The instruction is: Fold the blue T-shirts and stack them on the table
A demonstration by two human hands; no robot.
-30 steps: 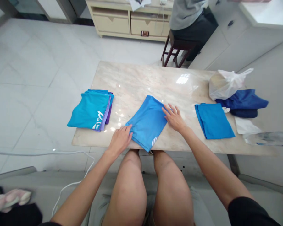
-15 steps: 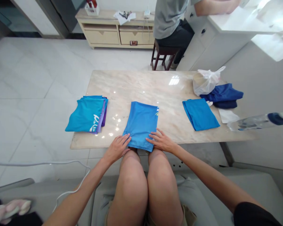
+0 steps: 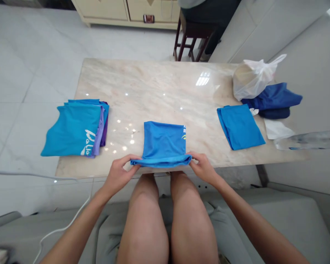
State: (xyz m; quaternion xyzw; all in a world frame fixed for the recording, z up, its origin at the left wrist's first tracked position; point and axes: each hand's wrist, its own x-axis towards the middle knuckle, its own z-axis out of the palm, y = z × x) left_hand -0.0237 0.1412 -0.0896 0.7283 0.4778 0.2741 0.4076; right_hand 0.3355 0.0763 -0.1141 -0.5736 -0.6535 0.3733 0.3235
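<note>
While I run this from far away, I make the blue cloth (image 3: 165, 141) the middle of my clock. It lies on the desk (image 3: 143, 80), by the side close to me.

At nine o'clock is a pile of folded cloths (image 3: 74, 128). The top one is blue-green with white letters, and purple ones peek out under it. Part of the pile pokes out past the end of the desk. I think it sits so far over to leave room in the middle.

At eight o'clock, my left hand (image 3: 119, 174) pinches the near left corner of the blue cloth with thumb and finger. The near edge is bunched in a soft roll and looks lifted a bit. The far part lies flat, with a small yellow and white mark at its right edge. At four o'clock, my right hand (image 3: 203, 168) pinches the other corner. My hands are well apart, one at each end, I guess so that the edge pulls straight and does not sag.

At three o'clock is a folded cloth (image 3: 240, 128), also blue, set well apart from my hands. At two o'clock sits a white bag (image 3: 253, 79), right beside some dark blue cloth (image 3: 275, 97). Past three o'clock's folded cloth come white paper (image 3: 277, 129) and a clear bottle (image 3: 308, 140); I cannot tell if the bottle stands or lies.
</note>
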